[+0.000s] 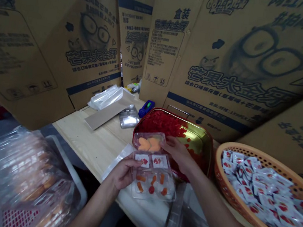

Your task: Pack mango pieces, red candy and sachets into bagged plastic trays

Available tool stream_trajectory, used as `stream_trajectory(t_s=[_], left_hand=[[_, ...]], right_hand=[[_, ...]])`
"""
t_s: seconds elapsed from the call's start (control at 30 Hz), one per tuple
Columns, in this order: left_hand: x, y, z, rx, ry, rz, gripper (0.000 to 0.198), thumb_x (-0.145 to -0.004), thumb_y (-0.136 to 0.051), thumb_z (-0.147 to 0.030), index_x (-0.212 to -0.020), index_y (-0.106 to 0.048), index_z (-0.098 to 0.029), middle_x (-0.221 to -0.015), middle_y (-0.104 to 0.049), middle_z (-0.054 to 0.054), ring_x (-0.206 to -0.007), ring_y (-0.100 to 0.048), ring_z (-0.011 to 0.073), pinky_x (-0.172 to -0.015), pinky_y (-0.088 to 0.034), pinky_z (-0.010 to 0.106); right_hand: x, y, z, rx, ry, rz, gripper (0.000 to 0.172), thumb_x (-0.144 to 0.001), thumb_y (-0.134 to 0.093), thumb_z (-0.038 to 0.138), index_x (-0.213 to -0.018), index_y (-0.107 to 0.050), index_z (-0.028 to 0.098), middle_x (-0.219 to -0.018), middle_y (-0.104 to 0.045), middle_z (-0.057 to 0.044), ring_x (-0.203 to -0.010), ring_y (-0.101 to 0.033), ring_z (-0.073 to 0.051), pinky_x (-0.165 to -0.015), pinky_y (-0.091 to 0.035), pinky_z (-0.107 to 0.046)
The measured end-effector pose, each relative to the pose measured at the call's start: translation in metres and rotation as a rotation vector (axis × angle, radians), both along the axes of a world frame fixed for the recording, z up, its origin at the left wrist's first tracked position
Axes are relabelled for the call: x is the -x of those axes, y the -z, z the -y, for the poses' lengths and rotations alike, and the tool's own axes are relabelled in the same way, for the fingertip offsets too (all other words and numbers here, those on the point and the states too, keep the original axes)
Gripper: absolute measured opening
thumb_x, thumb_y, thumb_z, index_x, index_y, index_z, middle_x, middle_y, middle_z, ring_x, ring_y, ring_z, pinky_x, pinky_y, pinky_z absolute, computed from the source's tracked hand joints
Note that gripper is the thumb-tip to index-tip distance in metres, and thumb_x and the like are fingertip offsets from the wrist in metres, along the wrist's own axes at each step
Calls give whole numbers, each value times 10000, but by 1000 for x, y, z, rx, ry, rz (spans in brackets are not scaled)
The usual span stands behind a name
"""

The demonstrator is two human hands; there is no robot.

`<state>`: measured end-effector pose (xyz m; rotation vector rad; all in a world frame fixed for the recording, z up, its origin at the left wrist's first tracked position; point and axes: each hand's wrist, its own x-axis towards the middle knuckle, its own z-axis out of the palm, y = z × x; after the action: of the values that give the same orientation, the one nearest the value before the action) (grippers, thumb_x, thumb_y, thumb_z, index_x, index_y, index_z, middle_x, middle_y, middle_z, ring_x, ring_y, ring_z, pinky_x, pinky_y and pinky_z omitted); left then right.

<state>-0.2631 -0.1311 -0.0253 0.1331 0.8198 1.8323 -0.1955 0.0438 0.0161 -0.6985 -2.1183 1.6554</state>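
Note:
My left hand point(124, 173) grips the left edge of a clear plastic tray point(167, 183), thumb on top near a white sachet. Two white sachets with red prints point(159, 161) lie across the tray's middle. Several small orange-red pieces point(151, 189) sit in its lower compartments, and larger orange pieces point(149, 144) fill the clear upper section. At that section's right corner, my right hand point(175, 152) has its fingers bent against the plastic; its fingertips are partly hidden. Just behind stands a gold metal tray point(203, 137) with a heap of small red pieces point(161, 122).
An orange basket point(224, 150) of white sachets stands at the right. A white basket point(81, 190) with filled clear packs is at the lower left. On the wooden table point(79, 132) are a cardboard strip point(108, 111) and a blue tape dispenser point(147, 108). Large cartons point(221, 55) wall the back.

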Motion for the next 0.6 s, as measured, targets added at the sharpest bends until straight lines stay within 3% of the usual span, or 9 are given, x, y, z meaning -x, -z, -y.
stream_trajectory(t_s=[0.1,0.17,0.2,0.27,0.37,0.5,0.6], left_hand=[[-12,-16,-7,-36,42,-62,440,-661,-669,-105,-1083,-560,-166,-1014,-652,72,-881,-639,199,-823,-499,348],[-20,-21,-12,-26,49,-151,424,-747,-637,-282,-1144,-520,-191,-1088,-621,88,-907,-629,202,-816,-498,364],[-22,-20,-13,4,43,-252,437,-789,-579,-371,-1185,-486,-211,-1119,-605,96,-908,-628,204,-798,-503,373],[-21,-12,-14,129,21,-667,444,-837,-471,-448,-1225,-452,-233,-1147,-590,110,-911,-624,205,-780,-503,379],[-8,16,-11,342,57,-1581,333,-856,-464,-351,-1152,-548,-223,-1164,-599,112,-1070,-556,225,-918,-426,398],[7,59,-6,386,196,-2098,314,-834,-507,-248,-1139,-578,-221,-1211,-594,93,-1217,-449,249,-1023,-299,469],[9,75,-2,330,151,-2277,308,-850,-477,-208,-1142,-574,-209,-1135,-641,75,-1160,-506,197,-1036,-298,425]], right_hand=[[-46,-6,2,508,-169,48,258,-682,-668,285,-909,-659,164,-889,-698,-66,-792,-656,-202,-684,-539,-339],[-70,-6,3,771,-125,6,248,-652,-699,216,-895,-671,178,-934,-702,-44,-799,-662,-184,-679,-553,-311],[-80,-6,2,817,-59,-30,233,-647,-703,189,-878,-676,185,-936,-704,-33,-785,-665,-176,-659,-559,-298],[-99,-5,-4,849,81,-83,185,-652,-695,149,-831,-684,197,-910,-712,-18,-742,-671,-168,-599,-564,-269],[-126,-3,-20,852,275,-151,144,-658,-667,104,-755,-684,209,-821,-720,8,-682,-671,-153,-538,-561,-238],[-158,-5,-33,826,413,-226,140,-662,-650,113,-750,-681,217,-810,-723,17,-708,-676,-170,-569,-579,-276],[-175,-8,-32,828,481,-235,142,-655,-652,140,-772,-689,211,-846,-724,1,-731,-680,-191,-531,-575,-274]])
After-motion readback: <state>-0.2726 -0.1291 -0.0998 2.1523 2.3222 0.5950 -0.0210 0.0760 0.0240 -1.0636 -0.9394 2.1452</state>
